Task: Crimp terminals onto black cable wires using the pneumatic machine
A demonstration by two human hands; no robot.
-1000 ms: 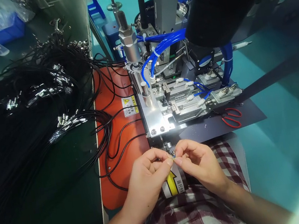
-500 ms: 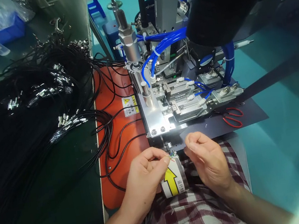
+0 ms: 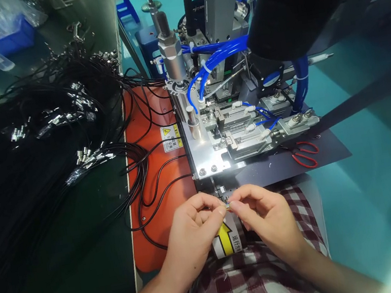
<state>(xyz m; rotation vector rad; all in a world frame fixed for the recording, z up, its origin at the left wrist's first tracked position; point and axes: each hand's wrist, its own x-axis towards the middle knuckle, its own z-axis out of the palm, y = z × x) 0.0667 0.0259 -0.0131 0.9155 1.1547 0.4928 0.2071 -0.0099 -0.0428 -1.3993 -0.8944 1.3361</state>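
My left hand (image 3: 193,227) is closed in a pinch on a small bunch of thin coloured wires (image 3: 227,206). From the other side, my right hand (image 3: 269,216) pinches at the same wires, thumb against forefinger. The fingertips of both hands almost meet and cover most of the wires. Just behind the fingers is the front edge of a metal machine (image 3: 205,157). Below them lies a white label with a yellow arrow (image 3: 225,241), partly covered by my left hand.
Black cables (image 3: 143,170) run across the orange board (image 3: 148,114) to the machine. A large heap of cables (image 3: 27,129) with metal connectors lies to the left. Red-handled scissors (image 3: 305,154) rest on the grey plate at right. A blue tray (image 3: 18,38) stands at far left.
My right hand has moved left, and its fingertips have come together with my left hand's at the thin wires. My left hand has hardly moved.
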